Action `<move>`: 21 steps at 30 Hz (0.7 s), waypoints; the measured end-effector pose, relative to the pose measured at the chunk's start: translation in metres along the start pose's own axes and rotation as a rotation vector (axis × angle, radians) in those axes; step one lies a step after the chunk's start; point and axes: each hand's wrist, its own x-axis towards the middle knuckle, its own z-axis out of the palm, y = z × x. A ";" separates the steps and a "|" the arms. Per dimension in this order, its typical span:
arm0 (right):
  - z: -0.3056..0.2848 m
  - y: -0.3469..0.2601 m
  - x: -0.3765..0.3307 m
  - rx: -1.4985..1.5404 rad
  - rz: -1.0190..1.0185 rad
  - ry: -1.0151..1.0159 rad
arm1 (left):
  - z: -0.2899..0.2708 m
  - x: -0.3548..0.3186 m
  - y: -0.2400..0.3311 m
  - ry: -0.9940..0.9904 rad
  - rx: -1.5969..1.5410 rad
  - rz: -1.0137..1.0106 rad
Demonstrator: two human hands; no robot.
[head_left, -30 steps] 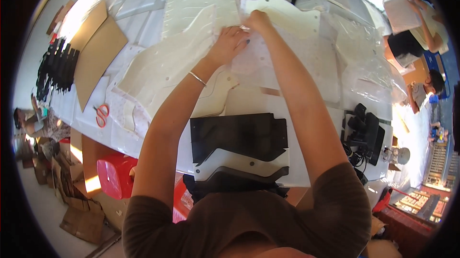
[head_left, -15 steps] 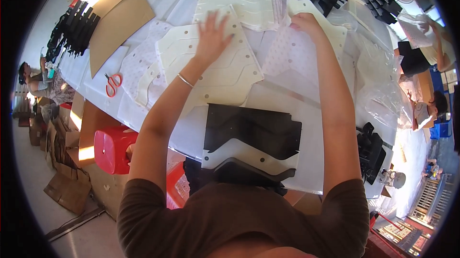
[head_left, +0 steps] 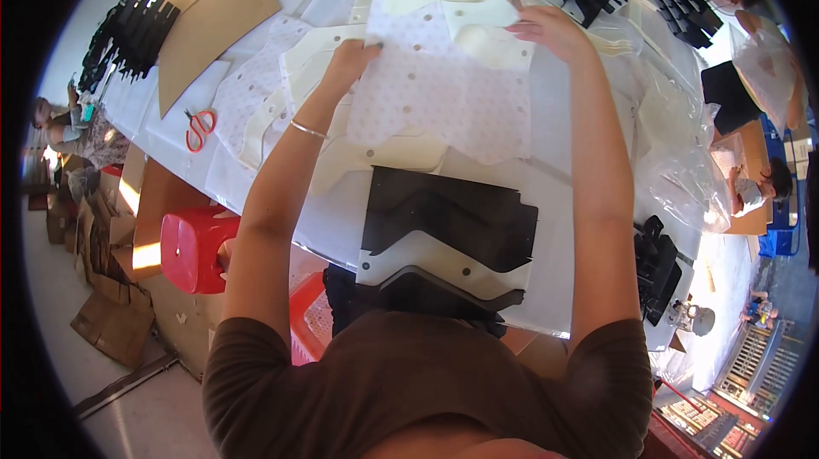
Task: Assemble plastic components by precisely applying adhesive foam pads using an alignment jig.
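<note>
A large white dotted sheet [head_left: 444, 92] with punched holes hangs lifted between my hands over the table. My left hand [head_left: 348, 58] pinches its upper left edge; a thin bracelet rings that wrist. My right hand [head_left: 550, 31] grips its upper right corner, together with a small cream cut piece [head_left: 482, 15]. Below the sheet lie cream shaped pieces [head_left: 375, 156]. Nearer to me lies a black shaped panel [head_left: 452, 216] on top of a white one [head_left: 426, 267].
Red scissors [head_left: 200, 128] lie at the left on the white table [head_left: 563, 229]. Brown cardboard [head_left: 213, 15] and stacks of black parts [head_left: 128, 32] sit at the far left, more black pieces [head_left: 657, 263] at the right. A red stool [head_left: 192, 250] stands below. Other people sit at both sides.
Both hands were pressing flat on the pieces on the table; now they have spread apart and lifted the dotted sheet by its top corners. The view has shifted.
</note>
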 end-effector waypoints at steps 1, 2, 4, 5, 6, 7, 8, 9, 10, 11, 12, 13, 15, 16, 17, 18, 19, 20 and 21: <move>-0.020 0.003 -0.004 0.043 0.048 0.047 | -0.005 -0.003 -0.011 0.055 0.195 -0.119; -0.045 0.006 -0.010 0.086 0.100 0.095 | -0.006 -0.005 -0.019 0.062 0.200 -0.124; -0.123 0.009 -0.043 0.219 0.139 0.222 | 0.003 -0.007 -0.028 0.191 0.423 0.063; -0.154 0.009 -0.062 0.290 0.111 0.334 | 0.005 -0.009 -0.027 0.192 0.421 0.058; -0.192 0.004 -0.088 0.345 0.054 0.334 | 0.009 -0.011 -0.022 0.206 0.495 0.083; -0.219 -0.006 -0.112 0.400 -0.003 0.332 | 0.011 -0.013 -0.018 0.220 0.569 0.108; -0.228 -0.024 -0.131 0.354 -0.031 0.364 | 0.011 -0.016 -0.015 0.217 0.564 0.107; -0.230 -0.047 -0.153 0.306 -0.060 0.399 | 0.011 -0.018 -0.011 0.205 0.617 0.098; -0.210 -0.070 -0.170 0.275 -0.143 0.416 | 0.008 -0.020 -0.008 0.196 0.674 0.085; -0.192 -0.094 -0.190 0.237 -0.227 0.446 | 0.008 -0.020 -0.002 0.186 0.666 0.097; -0.203 -0.111 -0.211 0.264 -0.240 0.367 | 0.009 -0.019 0.005 0.145 0.726 0.089; -0.201 -0.125 -0.225 0.221 -0.288 0.413 | 0.007 -0.021 0.009 0.108 0.792 0.071; -0.195 -0.150 -0.253 0.197 -0.378 0.523 | 0.006 -0.026 0.016 0.057 0.851 0.038; -0.180 -0.159 -0.257 0.202 -0.377 0.518 | 0.002 -0.032 0.018 0.015 0.917 -0.013; -0.154 -0.170 -0.265 0.109 -0.391 0.630 | 0.003 -0.040 0.024 0.008 0.915 -0.007; -0.129 -0.176 -0.270 0.016 -0.403 0.742 | 0.006 -0.051 0.030 0.196 0.987 0.120; -0.111 -0.178 -0.273 0.014 -0.401 0.750 | 0.009 -0.061 0.036 0.389 1.049 0.248; -0.091 -0.177 -0.266 -0.008 -0.370 0.691 | 0.007 -0.070 0.040 0.393 1.057 0.241; -0.074 -0.179 -0.262 -0.036 -0.344 0.642 | 0.010 -0.076 0.047 0.339 0.803 0.440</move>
